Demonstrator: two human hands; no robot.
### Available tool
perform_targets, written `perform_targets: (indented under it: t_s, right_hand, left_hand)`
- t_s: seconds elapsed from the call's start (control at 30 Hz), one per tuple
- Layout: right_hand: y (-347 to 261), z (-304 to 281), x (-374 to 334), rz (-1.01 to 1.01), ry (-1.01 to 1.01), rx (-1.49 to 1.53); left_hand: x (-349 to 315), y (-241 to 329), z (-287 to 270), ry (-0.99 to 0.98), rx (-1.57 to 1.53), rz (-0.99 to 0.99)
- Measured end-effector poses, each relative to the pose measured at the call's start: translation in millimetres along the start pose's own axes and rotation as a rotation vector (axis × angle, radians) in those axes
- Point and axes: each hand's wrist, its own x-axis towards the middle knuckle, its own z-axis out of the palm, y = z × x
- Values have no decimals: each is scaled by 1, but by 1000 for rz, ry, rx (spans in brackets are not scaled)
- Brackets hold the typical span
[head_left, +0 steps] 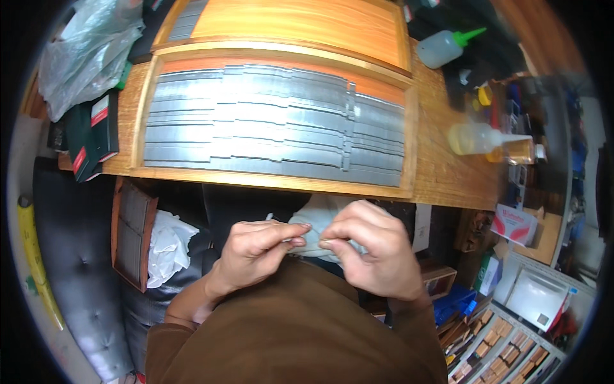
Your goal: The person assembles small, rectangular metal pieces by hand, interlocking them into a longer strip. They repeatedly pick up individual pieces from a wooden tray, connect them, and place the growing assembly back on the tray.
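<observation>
My left hand (pixel 259 249) and my right hand (pixel 374 253) are held close together in front of my body, just below the table's near edge. On each hand the thumb and forefinger are pinched, and the two pinches face each other with a small gap between. Anything in them is too small or hidden to make out. Behind and between the fingers lies a pale grey cloth (pixel 314 221), partly covered by my right hand. Beyond my hands, a shallow wooden tray (pixel 268 179) holds overlapping rows of flat grey metal strips (pixel 256 128).
A second wooden tray (pixel 307 19) lies behind. Two squeeze bottles, one green-tipped (pixel 440 50) and one yellowish (pixel 473 139), stand right on the wooden table (pixel 441 173). Dark boxes (pixel 93 134) and a plastic bag (pixel 89 51) lie left. A box of strips (pixel 133 233) sits on a black seat.
</observation>
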Motion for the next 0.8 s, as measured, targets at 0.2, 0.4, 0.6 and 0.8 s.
perform_targets:
  t_s: [0.2,0.4,0.6,0.8]
  right_hand:
    - [20,45,-2,6,55,227]
    - [34,57,0,-30,33,257]
    - [46,72,-4,210,19,406]
    - [70,98,-21,466,61,678]
  left_hand:
    - [-4,3,-2,-25,57,-45]
    - [-9,0,-3,9,109,-116]
    - [-11,-7,-7,-116,17,-412]
    - [-3,-27,-12,-224,-398,-670]
